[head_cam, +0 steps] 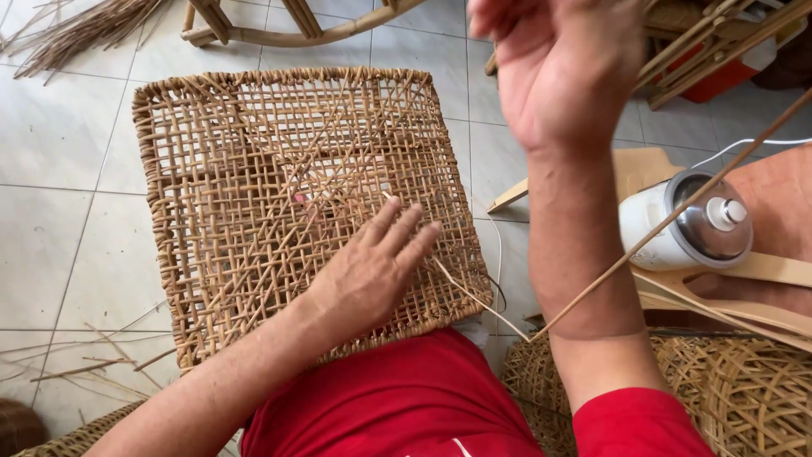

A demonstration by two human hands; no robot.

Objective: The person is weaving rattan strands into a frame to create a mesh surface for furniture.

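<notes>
The left hand (372, 267) lies flat, fingers spread, steadying the woven cane panel (296, 203); the right hand (562, 68), raised far right, seemingly draws a cane strand (668, 222) taut, grip hidden; weaving appears mid-pass.

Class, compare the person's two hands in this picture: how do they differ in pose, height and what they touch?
The left hand lies flat, palm down, fingers spread on the woven cane panel; the right hand is raised well above it, near the camera. The left hand presses the weave beside a thin cane strand; the right hand touches no panel, and its fingers run out of view, so any grip is unclear. Both are bare, with red sleeves.
</notes>
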